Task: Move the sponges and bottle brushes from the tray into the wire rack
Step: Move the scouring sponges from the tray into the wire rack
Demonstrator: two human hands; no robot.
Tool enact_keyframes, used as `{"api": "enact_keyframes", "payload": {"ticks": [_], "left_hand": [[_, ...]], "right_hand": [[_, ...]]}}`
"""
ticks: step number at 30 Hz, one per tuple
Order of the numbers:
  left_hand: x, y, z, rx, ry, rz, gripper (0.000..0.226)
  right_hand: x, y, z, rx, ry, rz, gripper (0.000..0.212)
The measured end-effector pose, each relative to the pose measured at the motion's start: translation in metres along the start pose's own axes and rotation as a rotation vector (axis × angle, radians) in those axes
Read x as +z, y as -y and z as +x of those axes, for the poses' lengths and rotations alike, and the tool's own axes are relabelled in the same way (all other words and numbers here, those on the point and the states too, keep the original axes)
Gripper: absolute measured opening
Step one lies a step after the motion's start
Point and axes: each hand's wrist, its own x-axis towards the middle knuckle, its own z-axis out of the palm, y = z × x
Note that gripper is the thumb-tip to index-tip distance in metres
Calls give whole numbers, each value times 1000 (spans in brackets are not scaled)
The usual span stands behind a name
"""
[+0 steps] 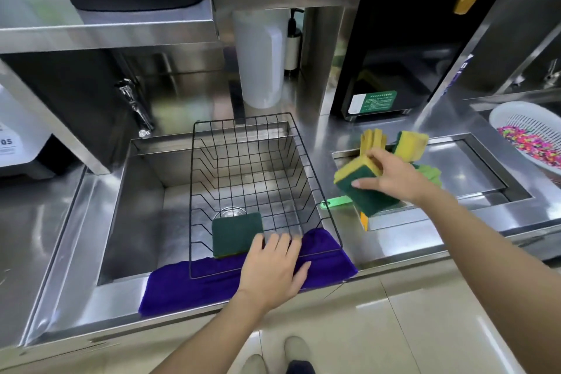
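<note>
- The right hand (pixel 391 177) is gripping a yellow-and-green sponge (pixel 362 185), fingers clamped over its top, and it is hanging above the near-left corner of the tray (pixel 473 179).
- The left hand (pixel 273 264) is lying flat and open on the near rim of the wire rack (pixel 255 188), holding nothing, simply bracing it.
- One green sponge in the rack (pixel 236 234) is sitting against the near wall, right by those open fingers.
- More upright sponges (pixel 394 143) are waiting at the tray's back-left corner.
- Risk, as I judge it: the rack is perching on a purple cloth (pixel 230 279) over the sink (pixel 136 206), so a hard drop could be tipping or sliding it.
- A loose pinch could be sending the sponge onto the counter between tray and rack.
- Hard to make out: a green handle (pixel 337 201), possibly a brush, is poking out beneath the held sponge, its head hidden.
- The tray's contents behind the hand are blocked.
</note>
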Motion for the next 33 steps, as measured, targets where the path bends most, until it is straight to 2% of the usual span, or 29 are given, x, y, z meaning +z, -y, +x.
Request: {"api": "enact_keyframes", "payload": {"ticks": [3, 7, 9, 14, 18, 22, 28, 33], "left_hand": [[-3, 13, -10, -32, -14, 25, 46], [-8, 26, -23, -119, -13, 36, 46], [-9, 34, -29, -158, -4, 41, 46], [-12, 45, -39, -230, -10, 40, 44], [-13, 45, -40, -250, -9, 51, 42], [-13, 44, -39, -249, -36, 61, 40], [-12, 44, -38, -250, -66, 40, 36], [-9, 44, -39, -247, -79, 37, 35]], "right_hand": [[8, 30, 9, -62, -30, 288, 60], [46, 57, 34, -55, -62, 397, 53], [68, 69, 44, -5, -47, 519, 49], [116, 93, 64, 211, 37, 823, 25], [148, 97, 74, 296, 113, 744, 37], [170, 101, 76, 344, 162, 800, 17], [185, 103, 79, 281, 167, 549, 46], [187, 98, 79, 226, 230, 379, 47]]}}
